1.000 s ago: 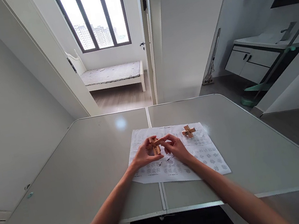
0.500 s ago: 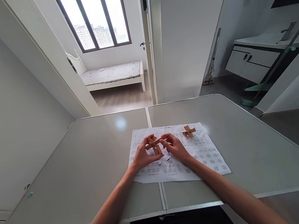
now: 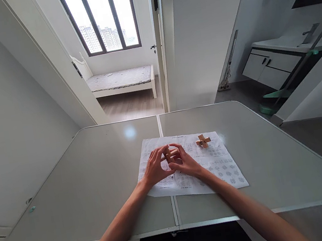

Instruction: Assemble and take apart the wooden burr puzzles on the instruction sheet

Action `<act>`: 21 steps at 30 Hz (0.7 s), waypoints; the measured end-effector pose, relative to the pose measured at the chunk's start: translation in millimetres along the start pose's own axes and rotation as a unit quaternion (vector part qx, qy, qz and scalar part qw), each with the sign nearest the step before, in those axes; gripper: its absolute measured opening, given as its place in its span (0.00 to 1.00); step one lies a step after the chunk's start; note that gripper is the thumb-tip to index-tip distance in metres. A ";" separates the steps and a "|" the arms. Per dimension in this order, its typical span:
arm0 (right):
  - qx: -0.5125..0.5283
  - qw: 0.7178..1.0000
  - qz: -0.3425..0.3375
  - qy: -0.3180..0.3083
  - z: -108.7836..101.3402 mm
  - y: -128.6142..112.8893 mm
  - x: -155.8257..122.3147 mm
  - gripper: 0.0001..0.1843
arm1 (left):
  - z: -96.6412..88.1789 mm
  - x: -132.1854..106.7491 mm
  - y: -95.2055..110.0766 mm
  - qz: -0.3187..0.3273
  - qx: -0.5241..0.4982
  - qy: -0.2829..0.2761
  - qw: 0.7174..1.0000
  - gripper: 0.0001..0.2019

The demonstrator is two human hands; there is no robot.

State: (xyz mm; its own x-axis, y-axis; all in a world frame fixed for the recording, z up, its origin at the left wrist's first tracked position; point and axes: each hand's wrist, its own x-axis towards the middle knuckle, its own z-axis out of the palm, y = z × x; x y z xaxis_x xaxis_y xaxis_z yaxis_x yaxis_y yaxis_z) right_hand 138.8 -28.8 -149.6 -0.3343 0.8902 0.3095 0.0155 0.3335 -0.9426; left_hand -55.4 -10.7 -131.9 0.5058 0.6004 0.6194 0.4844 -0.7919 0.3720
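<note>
Both hands meet over a printed paper sheet (image 3: 219, 168) on a grey folding table (image 3: 97, 181). My left hand (image 3: 154, 167) and my right hand (image 3: 185, 161) are closed round a small wooden burr puzzle (image 3: 168, 155), of which only a few light-brown sticks show between the fingers. A second wooden cross-shaped puzzle (image 3: 203, 141) lies on the sheet, a short way right of my right hand. Some tiny dark bits on the paper under the hands are mostly hidden.
The table has a seam down its middle and rounded far corners. Beyond it an open doorway shows a bed (image 3: 121, 79) under a window. To the right is a bathroom with a vanity (image 3: 275, 63) behind glass. A wall stands close on the left.
Both hands have closed in more tightly round the puzzle, which is now more covered by the fingers. The other puzzle and the sheet have stayed put.
</note>
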 end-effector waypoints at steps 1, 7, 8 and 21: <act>0.000 1.000 0.002 0.001 0.5 -0.4 -0.2 0.42 | 0.1 0.0 0.0 0.005 0.004 -0.002 1.000 0.43; 0.009 1.000 0.003 0.004 2.0 1.2 -0.3 0.40 | 0.8 0.3 0.6 0.017 0.017 0.000 1.000 0.42; 0.014 1.000 0.002 0.005 1.9 1.8 -0.2 0.41 | 0.9 0.5 0.6 0.016 0.019 0.002 1.000 0.42; 0.046 0.998 0.021 0.025 -0.6 5.6 -0.1 0.38 | 2.2 0.2 -1.2 -0.003 0.021 -0.005 1.000 0.41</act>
State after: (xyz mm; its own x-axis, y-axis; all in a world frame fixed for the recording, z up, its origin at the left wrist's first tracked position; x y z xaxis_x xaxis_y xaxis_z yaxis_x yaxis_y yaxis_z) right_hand 139.5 -26.8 -154.8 -0.2882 0.9177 0.2735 -0.0591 0.2681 -0.9616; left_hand -54.3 -9.4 -133.7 0.5106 0.6061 0.6098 0.5160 -0.7833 0.3465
